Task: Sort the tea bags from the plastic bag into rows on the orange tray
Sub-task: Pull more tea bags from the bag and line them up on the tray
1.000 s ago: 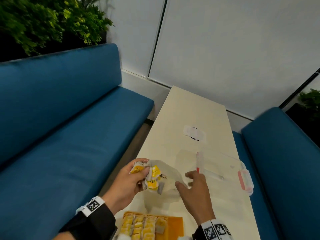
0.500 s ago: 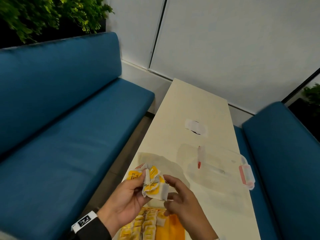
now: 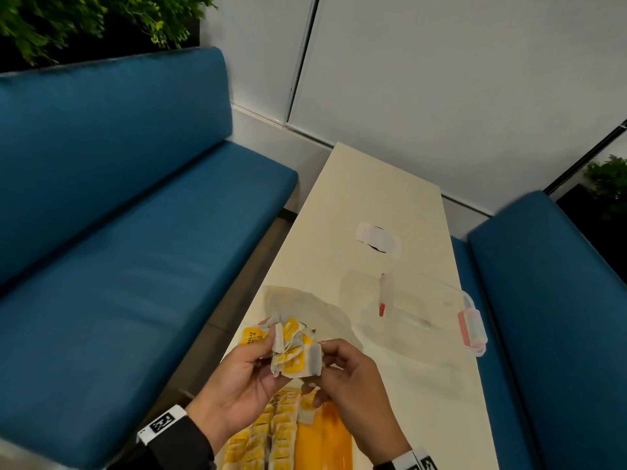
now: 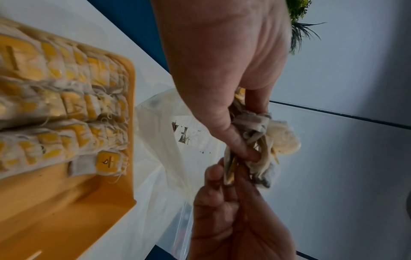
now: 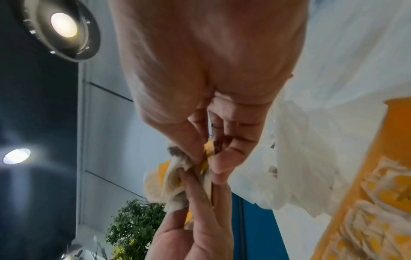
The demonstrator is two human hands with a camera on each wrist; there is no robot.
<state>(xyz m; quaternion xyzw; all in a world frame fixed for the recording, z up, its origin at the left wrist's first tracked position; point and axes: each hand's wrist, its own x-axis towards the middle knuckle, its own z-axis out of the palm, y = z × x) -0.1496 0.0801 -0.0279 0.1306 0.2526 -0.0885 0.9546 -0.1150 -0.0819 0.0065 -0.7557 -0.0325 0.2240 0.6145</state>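
Note:
My left hand (image 3: 252, 362) grips a bunch of tea bags (image 3: 291, 347) with yellow tags above the near end of the table. My right hand (image 3: 334, 362) pinches one bag at the bunch's right edge. In the left wrist view the bunch (image 4: 255, 137) sits between thumb and fingers. The right wrist view shows the pinch on a yellow-tagged bag (image 5: 205, 158). The orange tray (image 3: 336, 439) lies below the hands, with rows of tea bags (image 3: 268, 435) filling its left part. The crumpled plastic bag (image 3: 305, 303) lies flat on the table beyond the hands.
A clear plastic box (image 3: 424, 310) with a pink latch (image 3: 470, 329) sits on the cream table (image 3: 373, 184) to the right. A white patch (image 3: 378, 237) lies further back. Blue benches (image 3: 135, 232) flank the table on both sides.
The right hand came off the plastic bag and moved to the bunch, where it now pinches a bag. Both hands drew nearer, over the tray.

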